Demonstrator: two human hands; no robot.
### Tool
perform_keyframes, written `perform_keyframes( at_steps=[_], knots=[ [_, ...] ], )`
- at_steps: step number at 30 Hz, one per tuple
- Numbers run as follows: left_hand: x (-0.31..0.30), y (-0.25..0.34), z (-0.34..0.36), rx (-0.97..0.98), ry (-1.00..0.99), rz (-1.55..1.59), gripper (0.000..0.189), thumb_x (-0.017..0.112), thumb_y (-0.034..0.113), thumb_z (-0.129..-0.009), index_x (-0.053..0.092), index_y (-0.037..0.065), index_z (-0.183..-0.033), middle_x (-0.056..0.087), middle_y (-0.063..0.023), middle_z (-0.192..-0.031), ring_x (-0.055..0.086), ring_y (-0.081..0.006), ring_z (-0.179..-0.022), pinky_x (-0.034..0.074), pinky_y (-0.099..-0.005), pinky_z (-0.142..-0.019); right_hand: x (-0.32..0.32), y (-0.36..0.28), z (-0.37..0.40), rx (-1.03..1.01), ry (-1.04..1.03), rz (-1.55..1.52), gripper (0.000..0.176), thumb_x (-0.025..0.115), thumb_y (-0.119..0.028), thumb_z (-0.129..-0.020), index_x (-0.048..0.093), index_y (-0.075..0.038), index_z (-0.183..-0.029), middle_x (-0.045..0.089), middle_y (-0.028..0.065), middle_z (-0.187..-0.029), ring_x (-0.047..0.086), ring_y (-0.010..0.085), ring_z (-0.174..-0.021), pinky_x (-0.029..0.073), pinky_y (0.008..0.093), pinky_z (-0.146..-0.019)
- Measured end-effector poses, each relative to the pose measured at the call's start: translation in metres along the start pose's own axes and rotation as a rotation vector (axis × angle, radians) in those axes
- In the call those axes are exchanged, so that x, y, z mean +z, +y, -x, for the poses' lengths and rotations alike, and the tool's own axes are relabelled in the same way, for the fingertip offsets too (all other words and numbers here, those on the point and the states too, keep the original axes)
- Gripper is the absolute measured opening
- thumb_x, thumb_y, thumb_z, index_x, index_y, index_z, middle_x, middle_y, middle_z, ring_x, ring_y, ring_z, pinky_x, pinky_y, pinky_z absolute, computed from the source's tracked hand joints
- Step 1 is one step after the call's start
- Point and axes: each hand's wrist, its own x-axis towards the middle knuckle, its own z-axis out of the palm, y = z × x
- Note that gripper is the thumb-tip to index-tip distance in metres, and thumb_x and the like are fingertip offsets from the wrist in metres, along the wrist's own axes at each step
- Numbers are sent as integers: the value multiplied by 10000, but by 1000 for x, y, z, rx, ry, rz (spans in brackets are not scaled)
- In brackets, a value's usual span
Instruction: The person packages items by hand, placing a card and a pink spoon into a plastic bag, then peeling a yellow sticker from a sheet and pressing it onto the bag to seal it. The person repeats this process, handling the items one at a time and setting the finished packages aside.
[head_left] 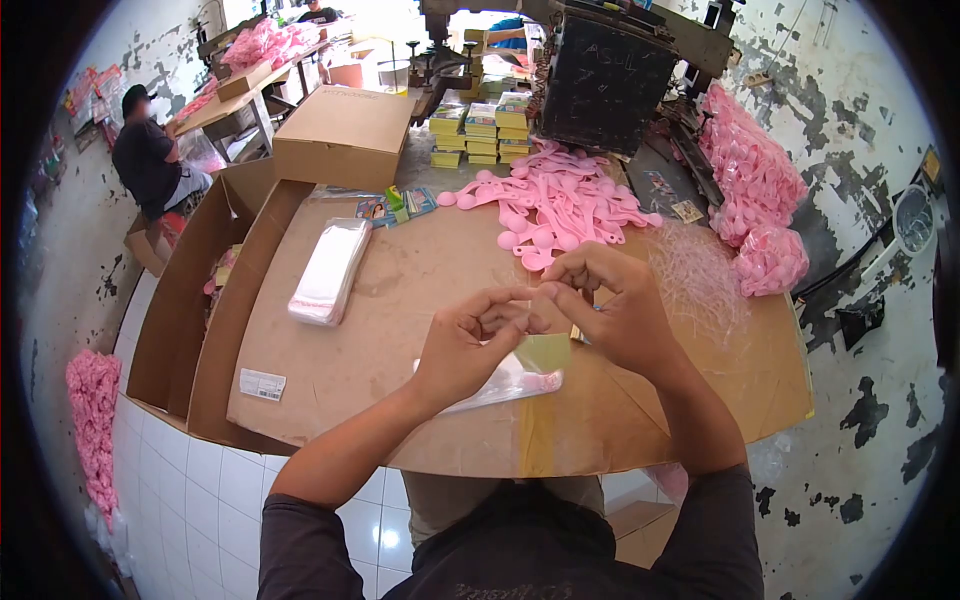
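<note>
1. Dark sleeves at the near edge lead up two bare forearms to the hands, which meet over the middle of a cardboard sheet (400,300).
2. Left hand (470,345) has its fingers curled in and pinched on the far end of a clear bag (505,385).
3. Right hand (612,312) is just beside it, fingertips touching the left hand's, thumb and fingers closed on the same end of the bag.
4. Below the hands, the bag lies on the cardboard towards the near side, with something pink showing inside it.
5. A strip of yellowish tape (538,435) runs across the sheet from the bag to the near edge.
6. Far of the hands lies a loose pile of pink spoons (560,205).
7. To the left rests a flat stack of clear bags (330,270).
8. To the right is a heap of thin clear strips (695,275).
9. Beyond it sit filled bags of pink pieces (755,180).
10. Farther back stand a closed cardboard box (345,130), stacks of small yellow boxes (480,125) and a black machine (600,85).
11. Another person (150,160) sits at the far left.
</note>
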Motion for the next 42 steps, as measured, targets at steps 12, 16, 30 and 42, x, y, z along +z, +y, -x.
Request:
perform_keyframes(
  at_steps=[12, 16, 30, 42],
  knots=[
    [-5, -9, 3, 167, 48, -449, 291, 628, 45, -1012, 631, -77, -1276, 768, -146, -963, 748, -168, -875, 598, -281, -769, 14, -2, 4, -584, 65, 686, 226, 774, -152, -780, 665, -53, -952, 628, 68, -1044, 606, 257, -1080, 455, 403, -909],
    [-4, -6, 4, 248, 8, -613, 345, 674, 29, -968, 624, -72, -1294, 769, -142, -917, 760, -172, -810, 606, -295, -720, 14, 3, 4, -665, 26, 844, 218, 727, -186, -799, 657, -39, -943, 623, 78, -1027, 609, 258, -1051, 457, 392, -889],
    [-10, -3, -3, 24, -17, -183, 348, 533, 89, -1073, 539, -34, -1398, 763, -135, -1043, 712, -128, -949, 566, -265, -815, -138, 91, 25, 383, -174, -609, 99, 581, -68, -973, 581, -12, -1055, 587, 31, -792, 580, 143, -719, 466, 300, -670],
    [-4, -10, -5, 18, 34, -173, 380, 543, 104, -1072, 510, -31, -1426, 752, -154, -1095, 708, -118, -935, 567, -257, -794, -105, 107, 55, 233, 123, 437, 389, 682, -100, -929, 636, -42, -1311, 707, 138, -1071, 675, 250, -972, 520, 372, -873]
  ],
)
